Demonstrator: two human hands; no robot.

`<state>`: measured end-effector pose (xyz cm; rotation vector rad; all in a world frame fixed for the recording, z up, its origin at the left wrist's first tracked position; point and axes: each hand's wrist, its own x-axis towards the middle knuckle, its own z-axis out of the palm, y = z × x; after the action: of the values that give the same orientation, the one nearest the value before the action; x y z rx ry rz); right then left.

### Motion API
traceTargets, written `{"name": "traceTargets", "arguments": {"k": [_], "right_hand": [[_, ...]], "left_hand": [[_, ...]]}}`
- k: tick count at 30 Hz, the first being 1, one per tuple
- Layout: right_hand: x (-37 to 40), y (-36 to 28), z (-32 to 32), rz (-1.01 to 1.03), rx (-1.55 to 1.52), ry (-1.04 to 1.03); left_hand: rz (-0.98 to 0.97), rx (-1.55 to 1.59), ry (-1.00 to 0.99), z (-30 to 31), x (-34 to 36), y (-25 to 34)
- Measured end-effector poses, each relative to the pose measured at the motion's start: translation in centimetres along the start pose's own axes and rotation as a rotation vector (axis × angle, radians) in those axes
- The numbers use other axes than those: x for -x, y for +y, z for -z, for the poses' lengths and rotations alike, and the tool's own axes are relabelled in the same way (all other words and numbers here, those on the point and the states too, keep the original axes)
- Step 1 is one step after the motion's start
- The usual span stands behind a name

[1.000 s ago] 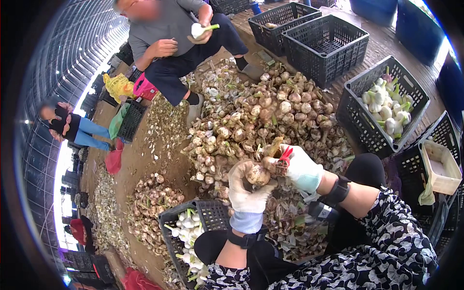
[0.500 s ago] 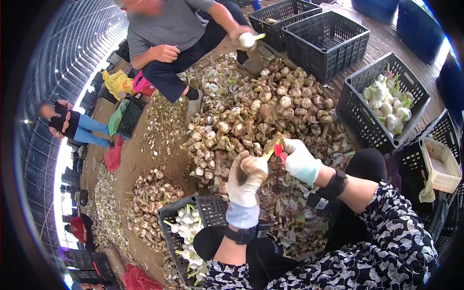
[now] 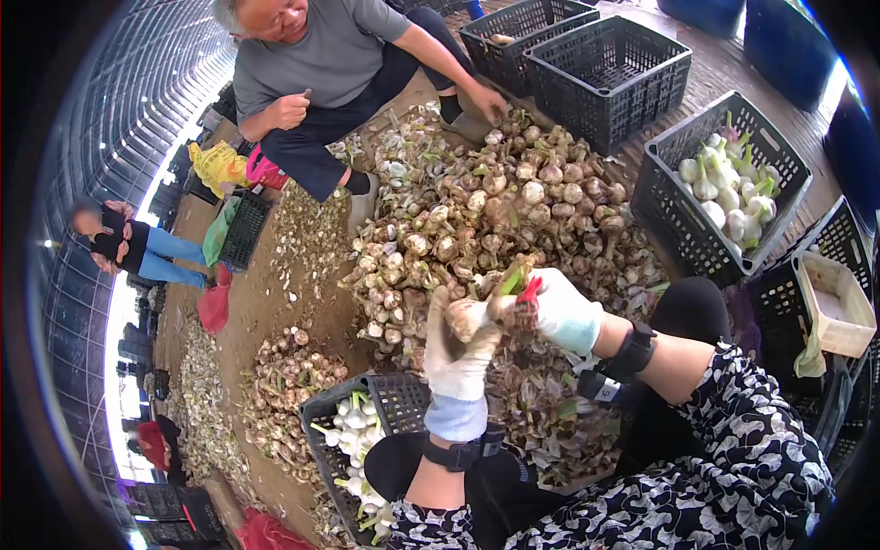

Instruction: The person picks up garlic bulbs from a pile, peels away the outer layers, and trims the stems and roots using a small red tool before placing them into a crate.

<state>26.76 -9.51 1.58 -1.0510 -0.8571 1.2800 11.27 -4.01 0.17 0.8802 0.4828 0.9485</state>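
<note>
My left hand (image 3: 454, 362), in a white glove, is closed around a garlic bulb (image 3: 464, 319) with its stem pointing toward my other hand. My right hand (image 3: 566, 313), also gloved, is closed on a small red-handled tool (image 3: 529, 291) beside the stem; its working end is hidden. Greenish stem leaves (image 3: 513, 278) stick up between the two hands. Beneath and beyond them lies a large pile of unpeeled garlic (image 3: 541, 197). Peeled skins and dry leaves (image 3: 559, 417) cover the ground below my hands.
Beside my left arm stands a black crate (image 3: 408, 403) with clean white garlic. Another crate of white garlic (image 3: 651, 197) is at the right, near a cream plastic box (image 3: 857, 339). Across the pile crouches a co-worker (image 3: 316, 69), with black crates (image 3: 610, 92) alongside. Another person (image 3: 137, 238) stands far left.
Both hands have shifted slightly, and the stem leaves now rise higher between them. The co-worker's hand, which held a white garlic bulb, has dropped toward the pile; that bulb no longer shows there.
</note>
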Motion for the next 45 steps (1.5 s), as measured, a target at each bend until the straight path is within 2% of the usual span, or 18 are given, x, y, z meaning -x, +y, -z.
{"name": "traceTargets", "arguments": {"k": [1, 3, 6, 13, 15, 17, 19, 23, 27, 31, 33, 34, 37, 38, 41, 43, 44, 45], "right_hand": [[0.1, 0.0, 0.1, 0.074, 0.015, -0.048], [-0.1, 0.2, 0.3, 0.222, 0.139, -0.055], [-0.3, -0.1, 0.6, 0.555, 0.448, -0.105], [-0.8, 1.0, 1.1, 0.477, 0.466, -0.096], [-1.3, 1.9, 1.4, 0.367, 0.406, -0.065], [-0.5, 1.8, 0.3, 0.267, 0.332, -0.014], [-0.3, 1.5, -0.4, 0.685, 0.637, 0.181], [-0.2, 1.3, 0.3, 0.533, 0.576, 0.145], [-0.1, 1.9, 0.7, 0.402, 0.438, 0.138], [0.0, 0.6, 0.9, 0.274, -0.019, 0.122], [-1.1, 0.9, 3.1, 0.285, -0.099, 0.142], [-1.2, 0.8, 4.3, 0.162, 0.124, 0.227], [-0.9, 2.0, 4.3, 0.272, 0.185, 0.194], [-1.0, 1.6, 3.8, 0.294, -0.173, 0.226], [-0.6, 0.7, 6.1, 0.315, 0.698, 0.098], [1.9, -0.8, 4.7, 0.134, 1.025, -0.326], [1.2, 0.5, 4.5, -0.277, 1.307, -0.581], [2.5, 3.3, 4.9, 0.011, 1.389, -0.461]], "left_hand": [[-0.142, -0.452, 0.024, -0.4, 0.5, 0.0], [-0.128, -0.395, 0.011, -1.3, 1.0, 0.9], [0.201, 0.064, -0.008, -1.2, 1.2, 1.3], [0.378, 0.097, 0.026, 1.0, 0.7, -0.3], [-0.022, -0.251, 0.079, 1.1, 0.4, -2.1], [-0.031, -0.325, 0.082, 1.2, 0.5, -1.8], [-0.049, -0.471, 0.091, 1.1, 0.8, -1.1], [0.229, -0.018, 0.100, -0.9, 1.2, 0.6], [0.315, 0.086, 0.078, -0.8, 0.9, 1.2], [0.286, 0.090, -0.066, 0.1, 1.3, 1.2], [0.307, 0.168, -0.056, -0.5, 1.7, 1.5], [0.316, 0.237, -0.107, -1.4, 1.7, 1.6], [0.333, 0.286, -0.080, -0.5, 1.4, 1.3], [0.337, 0.273, -0.121, -0.5, 1.1, 1.2], [0.339, 0.282, -0.114, -0.5, 1.1, 1.4], [0.338, 0.393, -0.035, -0.2, 1.0, 1.5], [0.308, 0.352, -0.016, -0.1, 1.0, 1.3], [0.315, 0.353, -0.007, 0.3, 1.0, 1.1]]}}
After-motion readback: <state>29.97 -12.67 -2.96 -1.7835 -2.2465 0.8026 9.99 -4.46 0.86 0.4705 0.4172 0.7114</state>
